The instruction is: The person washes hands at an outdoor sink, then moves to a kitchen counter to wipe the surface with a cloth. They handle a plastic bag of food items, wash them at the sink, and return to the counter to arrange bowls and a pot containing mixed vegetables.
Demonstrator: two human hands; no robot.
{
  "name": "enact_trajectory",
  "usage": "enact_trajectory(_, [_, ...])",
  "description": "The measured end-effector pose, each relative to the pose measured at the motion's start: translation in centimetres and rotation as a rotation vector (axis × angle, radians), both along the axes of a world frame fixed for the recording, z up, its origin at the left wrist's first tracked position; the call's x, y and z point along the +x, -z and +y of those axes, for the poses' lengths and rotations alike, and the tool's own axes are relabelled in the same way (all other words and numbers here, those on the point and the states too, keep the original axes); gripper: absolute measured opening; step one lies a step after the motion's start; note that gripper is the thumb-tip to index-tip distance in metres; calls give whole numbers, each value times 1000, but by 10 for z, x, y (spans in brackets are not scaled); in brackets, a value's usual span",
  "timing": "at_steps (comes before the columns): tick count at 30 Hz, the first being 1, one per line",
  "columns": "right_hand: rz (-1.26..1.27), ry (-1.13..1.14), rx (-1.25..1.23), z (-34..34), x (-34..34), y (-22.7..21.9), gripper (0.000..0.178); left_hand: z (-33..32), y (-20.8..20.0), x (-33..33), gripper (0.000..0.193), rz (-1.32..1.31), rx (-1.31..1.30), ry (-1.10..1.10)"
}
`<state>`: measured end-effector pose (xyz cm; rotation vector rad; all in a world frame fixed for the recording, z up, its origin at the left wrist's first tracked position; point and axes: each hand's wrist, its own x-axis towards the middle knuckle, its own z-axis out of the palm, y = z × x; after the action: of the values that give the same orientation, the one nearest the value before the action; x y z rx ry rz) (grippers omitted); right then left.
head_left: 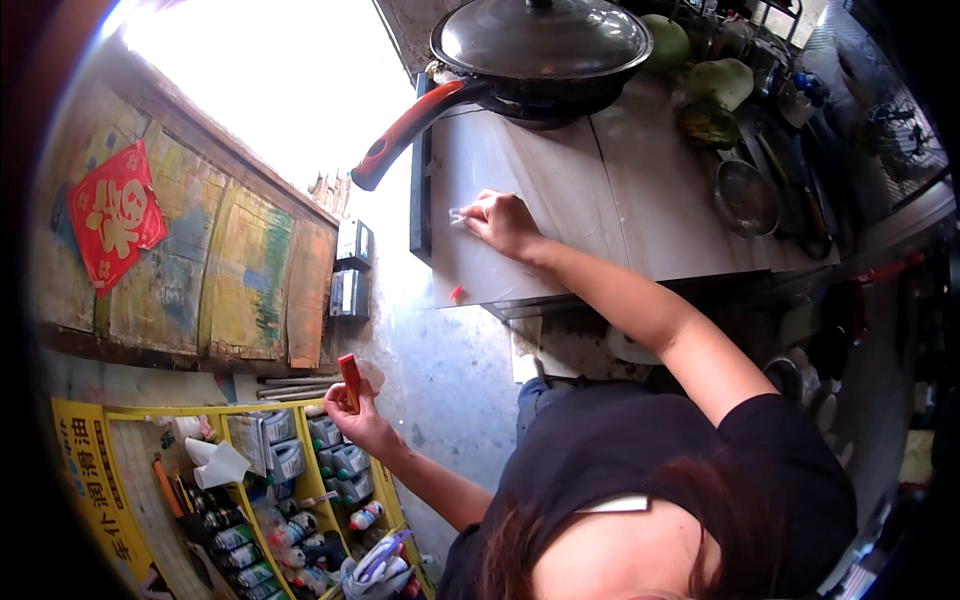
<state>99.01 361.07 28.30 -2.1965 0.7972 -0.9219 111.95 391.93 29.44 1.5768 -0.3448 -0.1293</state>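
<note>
My left hand [362, 424], raised over the floor on the left, is closed round a small, slim red tube-like object [348, 378] that points upward. I cannot make out its exact kind. Over the left side of the pale tabletop [530, 185], my right hand [503, 226] pinches a small whitish, see-through scrap [458, 215] between thumb and fingertips. A tiny red piece, shaped like a cap [457, 293], lies close to the table's near left corner.
At the table's back stands a lidded wok [545, 45], its red-and-black handle [410, 130] jutting out past the left edge. Gourds [722, 84] and a strainer [746, 197] lie to the right. A yellow shelf [245, 480] of bottles stands lower left, below a wooden door [185, 260].
</note>
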Motion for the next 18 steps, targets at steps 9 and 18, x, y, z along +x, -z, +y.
enact_trajectory(9, [66, 489, 28, -107, -82, 17, 11, 37, -7, -9, 23, -33, -15, -165])
enact_trajectory(18, [-19, -16, -36, 0, -10, 4, 9, 6, -17, -6, 21, -47, -127, -73])
